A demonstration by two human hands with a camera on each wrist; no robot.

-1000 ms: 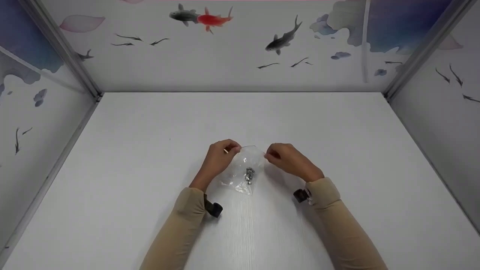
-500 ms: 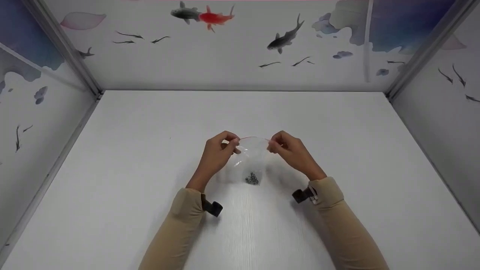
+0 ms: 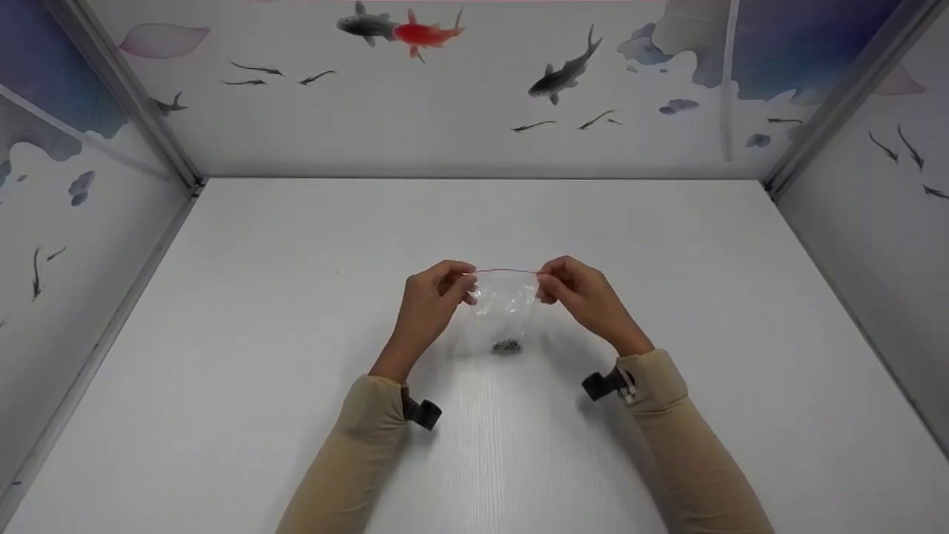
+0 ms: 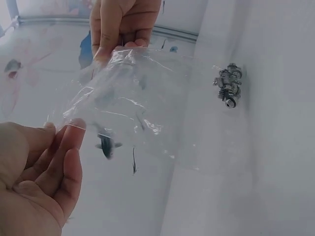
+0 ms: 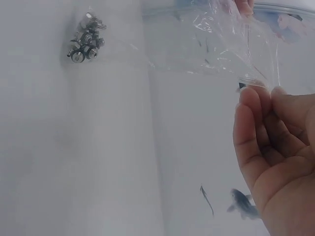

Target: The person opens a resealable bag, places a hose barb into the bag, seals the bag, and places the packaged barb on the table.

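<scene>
A clear plastic zip bag [image 3: 504, 302] with a thin red line along its top edge hangs between both hands in the head view. At its bottom lies a small heap of shiny metal screws [image 4: 229, 86], also seen in the right wrist view as a cluster of screws [image 5: 86, 38]. My left hand [image 3: 439, 297] pinches the bag's top left corner between thumb and forefinger. The opposite top corner is pinched by my right hand [image 3: 582, 297]. The top edge is stretched nearly straight between them.
A white tabletop [image 3: 296, 245] lies below the hands. Behind it stands a white panel [image 3: 460, 133] printed with fish, and similar panels [image 3: 875, 222] rise at both sides. A black wrist camera [image 3: 424, 414] sits at the left cuff, another camera [image 3: 597, 386] at the right.
Both hands have risen away from the body and moved slightly apart. The bag, crumpled and slanting before, now hangs upright with its top edge taut, and the screws have gathered at its bottom.
</scene>
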